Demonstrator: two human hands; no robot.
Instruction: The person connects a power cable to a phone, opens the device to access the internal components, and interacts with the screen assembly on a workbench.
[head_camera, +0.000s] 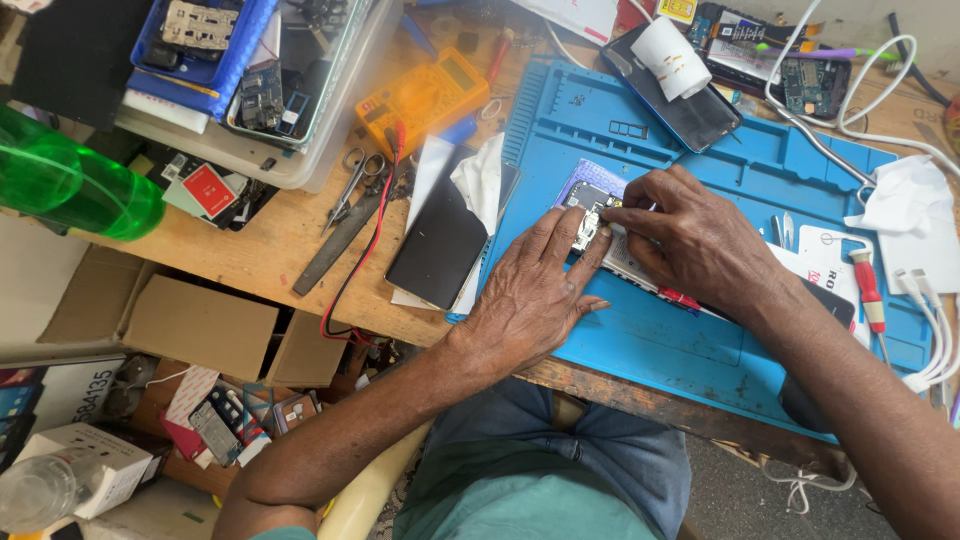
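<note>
An opened phone (592, 205) with its back off lies on the blue work mat (680, 340). My left hand (535, 290) rests flat on the mat, its fingers pressing the phone's lower edge. My right hand (690, 235) covers the phone's right side, fingertips pinched at the exposed board near the top. Whether those fingers grip a small tool or part is hidden.
A black phone screen (440, 240) and white tissue (480, 180) lie left of the mat. Scissors (352, 185), an orange multimeter (425, 97), a green bottle (70, 185), a red-handled screwdriver (868, 290), white cables (930, 330) and a parts tray (300, 150) surround it.
</note>
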